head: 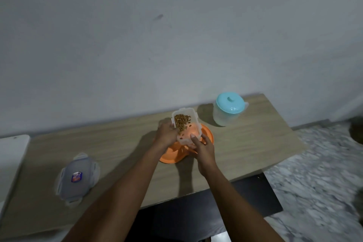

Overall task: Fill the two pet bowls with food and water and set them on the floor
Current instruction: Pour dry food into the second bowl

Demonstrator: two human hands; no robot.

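Note:
An orange pet bowl [208,133] sits on the wooden table [121,143], mostly hidden under my hands. Above it I hold a clear plastic food container [194,118], tilted away from me, with brown kibble [181,121] piled toward its far end. My left hand [166,134] grips the container's left side. My right hand [202,148] holds its near right side, thumb up along the wall. A second bowl is not visible. A clear water jug with a turquoise lid [229,105] stands upright behind the bowl to the right.
The container's clear lid [77,178] with a small label lies flat on the table's left part. A white surface [9,161] adjoins the table at left. A grey wall [176,35] rises right behind. Marble-patterned floor [318,173] lies to the right.

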